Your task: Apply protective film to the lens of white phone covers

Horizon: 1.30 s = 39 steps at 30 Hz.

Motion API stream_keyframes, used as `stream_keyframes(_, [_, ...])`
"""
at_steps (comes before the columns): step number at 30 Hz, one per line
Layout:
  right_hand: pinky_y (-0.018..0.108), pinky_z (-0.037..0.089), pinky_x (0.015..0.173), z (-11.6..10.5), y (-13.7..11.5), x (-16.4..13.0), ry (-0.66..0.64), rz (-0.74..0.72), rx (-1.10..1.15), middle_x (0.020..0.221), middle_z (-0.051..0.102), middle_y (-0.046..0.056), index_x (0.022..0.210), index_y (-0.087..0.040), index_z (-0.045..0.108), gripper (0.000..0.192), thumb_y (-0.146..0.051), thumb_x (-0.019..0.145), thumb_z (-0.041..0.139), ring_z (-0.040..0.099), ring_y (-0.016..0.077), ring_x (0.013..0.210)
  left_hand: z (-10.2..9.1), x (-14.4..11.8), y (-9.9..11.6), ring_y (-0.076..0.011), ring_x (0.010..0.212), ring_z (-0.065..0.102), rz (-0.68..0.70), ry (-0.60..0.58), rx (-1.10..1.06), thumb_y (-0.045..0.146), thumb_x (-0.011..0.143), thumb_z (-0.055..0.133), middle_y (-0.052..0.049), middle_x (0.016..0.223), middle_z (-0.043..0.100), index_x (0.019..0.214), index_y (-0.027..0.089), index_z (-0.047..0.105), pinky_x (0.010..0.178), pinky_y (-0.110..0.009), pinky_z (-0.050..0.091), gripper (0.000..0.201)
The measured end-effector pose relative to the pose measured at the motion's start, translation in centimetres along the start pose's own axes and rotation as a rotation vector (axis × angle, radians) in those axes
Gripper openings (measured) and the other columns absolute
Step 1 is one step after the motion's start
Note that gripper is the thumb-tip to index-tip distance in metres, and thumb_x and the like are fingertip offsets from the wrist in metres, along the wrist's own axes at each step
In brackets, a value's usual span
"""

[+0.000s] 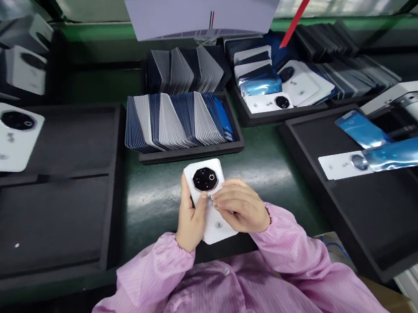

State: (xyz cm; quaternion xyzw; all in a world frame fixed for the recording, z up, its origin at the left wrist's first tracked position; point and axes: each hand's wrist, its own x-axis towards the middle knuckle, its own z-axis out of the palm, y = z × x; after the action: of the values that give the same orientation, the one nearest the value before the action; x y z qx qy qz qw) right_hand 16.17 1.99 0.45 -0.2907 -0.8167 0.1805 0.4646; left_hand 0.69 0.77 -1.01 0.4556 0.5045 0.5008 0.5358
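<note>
Across the whole frame runs the green work surface (152, 194), and on the left side sits a big black foam tray (68, 219), with a white phone back cover (1, 137) lying at its upper left corner. Over on the right, another black tray (384, 216) carries a white cover with a blue film strip (402, 153) stretched over it. Top centre, a rack of stacked panels (180, 122) stands on edge, grey and blue, and to its right a tray of white covers (285, 91) lies jumbled. Pink sleeves (217, 287) fill the bottom. Dead centre, the white phone (208, 199) is held above the surface, camera ring upward. The left hand (190, 220) wraps its left edge, fingers curled behind, thumb on the face. The right hand (244, 208) comes in from the right, thumb and forefinger pinching something tiny just below the camera ring; what it is cannot be told.
</note>
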Motion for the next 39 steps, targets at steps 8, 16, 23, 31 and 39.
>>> stream_keyframes(8, [0.037,0.059,0.077,0.07,-0.14,0.48,0.055,-0.084,-0.028,0.085,0.074,0.004,0.104,-0.021,0.055,0.032,-0.003,0.077,0.061,0.072,0.0177,0.082,0.07,-0.06,0.12,-0.0239,0.136,0.039,0.051,-0.009,0.066,0.038,0.091,0.052,-0.009,0.15,0.039,0.149,0.025,0.021,0.115,-0.036,0.026,0.067])
stream_keyframes(16, [0.037,0.059,0.075,-0.01,-0.13,0.56,0.055,-0.115,-0.013,0.082,0.073,0.006,0.103,-0.018,0.055,0.034,-0.002,0.075,0.063,0.072,0.0186,0.08,0.13,-0.11,0.18,-0.0225,0.136,0.04,0.067,-0.012,0.077,0.035,0.092,0.051,-0.008,0.147,0.044,0.149,0.025,0.021,0.114,-0.034,0.027,0.065])
stream_keyframes(23, [0.037,0.059,0.073,-0.05,-0.23,0.68,0.054,-0.133,-0.012,0.08,0.073,0.006,0.102,-0.018,0.055,0.035,-0.001,0.073,0.064,0.072,0.019,0.079,0.07,-0.31,-0.1,-0.0218,0.135,0.041,0.122,-0.004,0.098,0.032,0.093,0.05,-0.007,0.149,0.042,0.149,0.027,0.02,0.114,-0.034,0.029,0.064])
stream_keyframes(31, [0.036,0.059,0.072,0.02,-0.27,0.74,0.067,-0.123,-0.005,0.078,0.073,0.005,0.103,-0.018,0.055,0.034,-0.003,0.074,0.062,0.072,0.0182,0.078,-0.04,-0.34,-0.2,-0.022,0.137,0.04,0.174,-0.012,0.115,0.03,0.093,0.05,-0.007,0.15,0.04,0.15,0.028,0.02,0.114,-0.036,0.029,0.064])
stream_keyframes(39, [0.038,0.059,0.075,0.15,-0.32,0.45,0.082,-0.099,-0.015,0.081,0.073,0.003,0.103,-0.021,0.056,0.032,-0.005,0.076,0.062,0.072,0.0173,0.078,-0.05,-0.47,-0.2,-0.0206,0.137,0.038,0.2,-0.011,0.126,0.028,0.093,0.05,-0.007,0.153,0.035,0.149,0.028,0.02,0.113,-0.033,0.03,0.063])
